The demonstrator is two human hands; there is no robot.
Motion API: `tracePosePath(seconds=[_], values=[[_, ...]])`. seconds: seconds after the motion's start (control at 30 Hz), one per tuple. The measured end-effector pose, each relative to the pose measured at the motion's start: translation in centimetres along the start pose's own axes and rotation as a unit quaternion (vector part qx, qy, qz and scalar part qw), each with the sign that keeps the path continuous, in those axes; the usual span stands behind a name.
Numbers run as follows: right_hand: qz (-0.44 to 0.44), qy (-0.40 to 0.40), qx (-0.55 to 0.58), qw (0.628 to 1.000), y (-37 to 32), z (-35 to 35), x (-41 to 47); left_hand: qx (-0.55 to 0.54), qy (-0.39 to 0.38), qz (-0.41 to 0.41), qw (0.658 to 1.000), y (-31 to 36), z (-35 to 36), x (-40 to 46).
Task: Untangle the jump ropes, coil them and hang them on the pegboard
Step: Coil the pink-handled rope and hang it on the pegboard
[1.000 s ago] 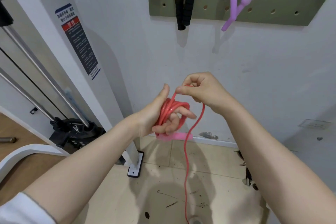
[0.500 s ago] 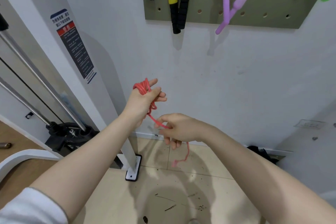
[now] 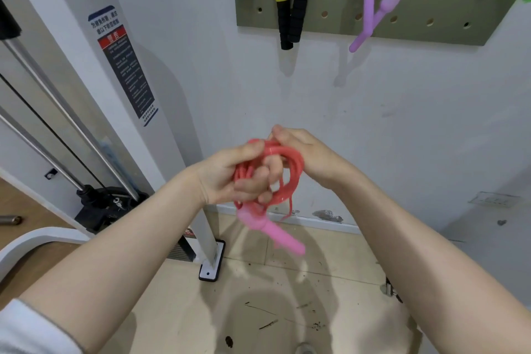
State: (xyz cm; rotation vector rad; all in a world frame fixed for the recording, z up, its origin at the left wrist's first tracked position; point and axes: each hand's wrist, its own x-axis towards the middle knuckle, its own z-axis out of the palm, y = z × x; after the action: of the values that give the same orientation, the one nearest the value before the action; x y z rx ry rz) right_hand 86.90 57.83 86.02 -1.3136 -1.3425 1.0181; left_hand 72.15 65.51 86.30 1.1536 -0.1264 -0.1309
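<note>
Both forearms were left bare; a white sleeve (image 3: 26, 327) with a grey-edged cuff was worn on the left arm.

— How is the scene lit?
— Even, bright light is cast from above; soft shadows are thrown on the white painted wall (image 3: 373, 112) below the yellow-and-black foam-grip rope handles (image 3: 290, 0).

— Is anything blurred?
— The pink plastic rope handle (image 3: 275, 231) is smeared by motion.

— And distortion?
— Straight lines are bent towards the edges.
</note>
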Motion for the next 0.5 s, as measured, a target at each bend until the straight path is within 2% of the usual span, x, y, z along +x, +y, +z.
tracePosePath(seconds=[0.07,0.17,0.23,0.3,0.33,0.37,0.43,0.5], values=[[0.037,-0.004,-0.031,0.999,1.4,0.8,0.1,-0.029,0.056,0.106,0.992,0.5,0.1,0.2],[0.103,-0.043,-0.184,0.977,3.0,0.9,-0.8,-0.048,0.288,0.187,0.938,1.4,0.0,1.0],[0.190,-0.133,-0.231,0.945,3.1,0.9,-1.9,-0.052,0.403,0.200,0.892,1.4,-1.1,1.2],[0.230,-0.235,-0.323,0.888,2.7,0.8,-2.8,-0.058,0.467,0.199,0.860,1.2,-2.6,1.0],[0.216,-0.261,-0.368,0.866,2.3,0.7,-3.1,-0.062,0.489,0.199,0.847,1.0,-3.4,0.8],[0.180,-0.271,-0.394,0.860,1.7,0.7,-3.3,-0.056,0.507,0.190,0.839,0.7,-4.0,0.6],[0.084,-0.230,-0.406,0.880,0.0,0.3,-3.0,0.006,0.527,0.136,0.839,0.0,-4.9,0.5],[0.024,-0.145,-0.385,0.911,-1.5,-0.4,-2.5,0.119,0.506,0.058,0.852,-1.0,-4.4,0.9]])
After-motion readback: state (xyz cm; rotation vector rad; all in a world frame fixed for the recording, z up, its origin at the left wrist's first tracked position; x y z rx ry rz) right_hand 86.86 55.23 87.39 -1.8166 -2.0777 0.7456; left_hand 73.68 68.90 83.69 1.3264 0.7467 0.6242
